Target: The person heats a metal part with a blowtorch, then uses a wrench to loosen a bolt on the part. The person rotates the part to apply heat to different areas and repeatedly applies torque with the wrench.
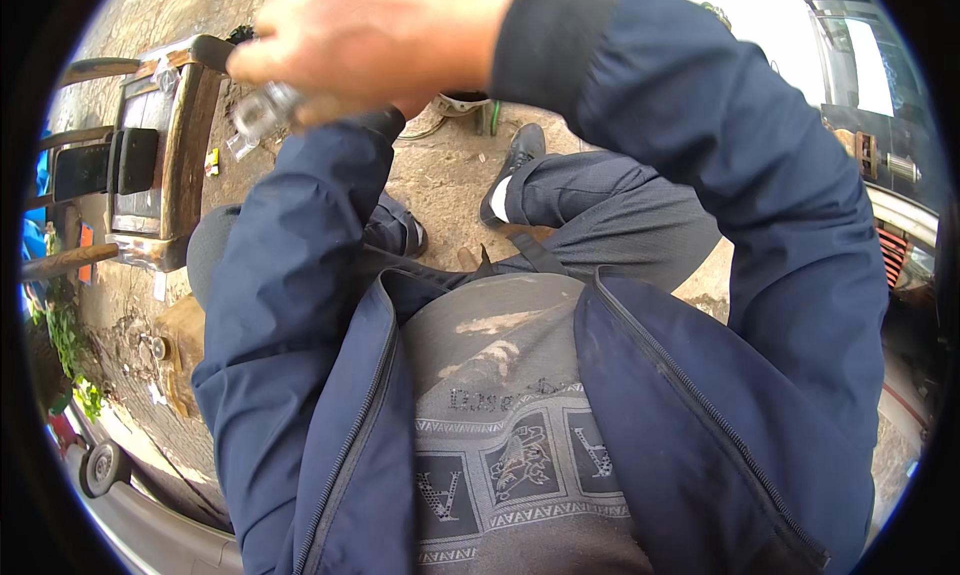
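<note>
My right hand (375,35) reaches across the top of the view, its back toward me and its fingers pointing left, blurred by motion. A small shiny, silvery or clear piece (265,113) shows below the fingers, by what looks like the thumb. It seems to be in that hand's grip, and its kind cannot be made out. Behind the right hand, only a sliver of my left hand (412,106) shows above its dark cuff. The rest of it, fingers included, is hidden.
A worn wooden chair (185,155) with dark pads lies or stands at the left. My legs and dark shoes (518,165) rest on the dusty ground. A round container (462,103) stands ahead, beside a green tube. A small wheel (105,467) is at lower left.
</note>
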A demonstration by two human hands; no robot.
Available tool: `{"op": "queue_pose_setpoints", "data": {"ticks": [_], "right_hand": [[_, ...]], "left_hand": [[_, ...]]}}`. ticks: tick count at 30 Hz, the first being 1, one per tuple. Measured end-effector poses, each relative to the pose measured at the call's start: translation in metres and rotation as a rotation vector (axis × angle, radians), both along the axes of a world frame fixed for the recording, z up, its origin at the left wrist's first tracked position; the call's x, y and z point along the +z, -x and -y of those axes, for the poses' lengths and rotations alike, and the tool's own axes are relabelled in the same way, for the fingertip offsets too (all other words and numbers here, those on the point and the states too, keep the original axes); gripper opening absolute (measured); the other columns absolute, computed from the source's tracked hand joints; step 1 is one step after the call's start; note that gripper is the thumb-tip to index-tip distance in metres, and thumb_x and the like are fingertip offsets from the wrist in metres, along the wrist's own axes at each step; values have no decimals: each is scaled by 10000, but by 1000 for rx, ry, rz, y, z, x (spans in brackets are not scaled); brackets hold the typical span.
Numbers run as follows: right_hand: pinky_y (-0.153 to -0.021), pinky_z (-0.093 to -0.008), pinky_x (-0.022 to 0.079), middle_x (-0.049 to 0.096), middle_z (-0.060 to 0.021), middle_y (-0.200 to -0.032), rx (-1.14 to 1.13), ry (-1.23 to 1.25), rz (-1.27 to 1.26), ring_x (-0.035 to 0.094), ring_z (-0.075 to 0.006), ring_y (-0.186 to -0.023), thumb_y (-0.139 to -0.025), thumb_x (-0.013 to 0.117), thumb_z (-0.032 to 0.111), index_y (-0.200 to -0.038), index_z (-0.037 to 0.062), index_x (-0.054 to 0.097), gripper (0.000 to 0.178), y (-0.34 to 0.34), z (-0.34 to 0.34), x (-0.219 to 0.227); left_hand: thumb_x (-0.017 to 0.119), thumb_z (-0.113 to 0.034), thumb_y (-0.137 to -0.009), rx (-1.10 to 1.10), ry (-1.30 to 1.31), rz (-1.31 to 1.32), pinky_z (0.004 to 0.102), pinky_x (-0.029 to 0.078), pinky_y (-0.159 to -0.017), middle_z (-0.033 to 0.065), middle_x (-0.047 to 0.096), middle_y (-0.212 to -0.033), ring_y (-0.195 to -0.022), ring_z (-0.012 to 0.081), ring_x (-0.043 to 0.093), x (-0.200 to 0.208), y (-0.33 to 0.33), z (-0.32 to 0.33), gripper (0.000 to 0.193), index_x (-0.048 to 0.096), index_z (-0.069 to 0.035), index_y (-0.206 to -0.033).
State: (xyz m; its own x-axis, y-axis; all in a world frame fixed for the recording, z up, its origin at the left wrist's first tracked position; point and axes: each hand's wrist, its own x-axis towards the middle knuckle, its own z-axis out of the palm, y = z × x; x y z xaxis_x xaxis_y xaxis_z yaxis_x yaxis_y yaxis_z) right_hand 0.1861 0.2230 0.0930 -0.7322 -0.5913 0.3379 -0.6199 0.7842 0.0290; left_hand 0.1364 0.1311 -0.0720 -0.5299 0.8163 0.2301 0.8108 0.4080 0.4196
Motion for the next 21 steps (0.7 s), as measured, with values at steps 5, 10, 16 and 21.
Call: {"op": "queue_pose_setpoints", "data": {"ticks": [5,10,16,21], "right_hand": [[-730,-358,557,589,-76,-1033,-549,44,57,677,-232,-833,-881,758,165,-1443,146,606,583,101,-153,-17],[-854,-396,573,610,-143,-1243,-1064,28,218,695,-293,-965,-908,782,173,-1512,157,546,648,-68,-299,-18],[-824,-391,606,693,-151,-1260,-733,-19,317,722,-296,-933,-922,816,121,-1561,140,488,719,-259,-161,35],[-674,-329,559,643,-15,-845,-29,-190,401,683,-168,-770,-850,708,169,-1364,71,673,525,-187,-50,41]], "left_hand": [[759,-460,-955,79,-91,-24,494,584,-773,244,697,-1002,-876,439,711,3,-7,3,542,556,0,-1159],[769,-488,-940,75,-71,7,507,574,-757,246,691,-1005,-862,426,701,10,-10,4,585,548,-9,-1195],[766,-484,-946,85,-120,-31,516,587,-774,253,686,-1052,-879,438,722,5,-10,1,578,533,-15,-1192],[756,-462,-957,82,-63,0,497,607,-759,248,675,-1055,-891,421,739,9,-6,-1,553,525,-20,-1196]]}}
